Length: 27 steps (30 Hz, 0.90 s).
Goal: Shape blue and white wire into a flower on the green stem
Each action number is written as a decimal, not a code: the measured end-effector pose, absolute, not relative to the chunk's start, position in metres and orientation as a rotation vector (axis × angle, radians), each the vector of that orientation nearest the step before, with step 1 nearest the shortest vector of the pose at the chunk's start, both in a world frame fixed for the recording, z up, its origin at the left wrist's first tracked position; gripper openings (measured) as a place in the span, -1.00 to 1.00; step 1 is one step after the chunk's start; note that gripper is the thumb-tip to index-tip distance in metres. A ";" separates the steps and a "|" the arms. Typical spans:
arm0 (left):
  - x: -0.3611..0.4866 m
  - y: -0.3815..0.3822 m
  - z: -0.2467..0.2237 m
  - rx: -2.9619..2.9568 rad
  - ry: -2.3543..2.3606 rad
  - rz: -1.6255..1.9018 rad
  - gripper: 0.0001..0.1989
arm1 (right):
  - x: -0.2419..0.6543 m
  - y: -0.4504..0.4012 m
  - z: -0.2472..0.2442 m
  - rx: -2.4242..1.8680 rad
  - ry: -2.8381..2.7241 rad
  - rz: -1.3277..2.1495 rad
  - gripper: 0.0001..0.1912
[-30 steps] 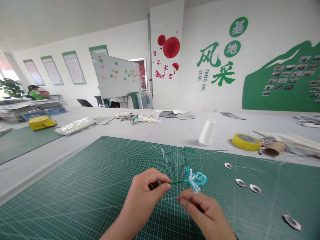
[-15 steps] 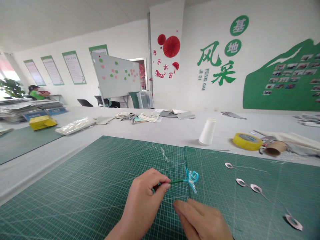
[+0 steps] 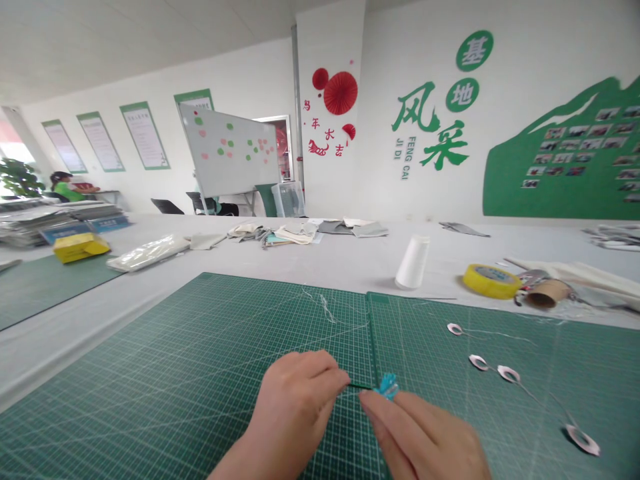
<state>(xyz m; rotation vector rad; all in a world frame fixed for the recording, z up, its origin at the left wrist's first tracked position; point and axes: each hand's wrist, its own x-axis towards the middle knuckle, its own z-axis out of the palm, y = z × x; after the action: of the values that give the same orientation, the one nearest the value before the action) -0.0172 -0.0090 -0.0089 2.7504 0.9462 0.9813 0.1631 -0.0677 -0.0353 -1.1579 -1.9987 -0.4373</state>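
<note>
My left hand (image 3: 295, 413) is shut on a thin green wire stem (image 3: 360, 386), which runs right from my fingertips to a small blue pipe-cleaner flower (image 3: 388, 386). My right hand (image 3: 420, 441) lies just below and to the right, with its stretched fingertips at the flower's lower edge. Its thumb is hidden. Both hands hover over a green cutting mat (image 3: 300, 320). To the right on the mat lie several silvery wire-stemmed loops, the nearest (image 3: 509, 374) about a hand's width from my right fingers.
Beyond the mat stand a white thread cone (image 3: 413, 262), a yellow tape roll (image 3: 491, 281) and a cardboard tube (image 3: 547, 294). Fabric pieces (image 3: 295, 232) lie farther back. At the far left, a person in a green top (image 3: 67, 190) sits behind stacked materials (image 3: 40, 223).
The blue flower has turned, so its white beads no longer show and it looks smaller. My right hand moved away, then returned to it. My left hand has shifted slightly down.
</note>
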 end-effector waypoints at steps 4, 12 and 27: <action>-0.017 -0.009 -0.007 2.764 0.840 0.863 -0.78 | 0.170 -0.066 -0.033 -1.200 -1.920 -0.336 -0.78; -0.020 -0.012 0.000 2.660 0.748 0.723 -0.82 | 0.176 -0.061 -0.023 -1.235 -1.786 -0.023 -0.87; -0.020 -0.015 0.010 2.215 0.659 0.753 -0.85 | 0.189 -0.039 -0.030 -1.294 -1.412 1.125 -0.71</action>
<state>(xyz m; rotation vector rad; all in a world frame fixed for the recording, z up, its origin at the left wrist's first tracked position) -0.0202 -0.0152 0.0101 2.2148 0.6590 0.7534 0.1893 -0.0394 -0.0304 -1.2935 -1.4115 1.1253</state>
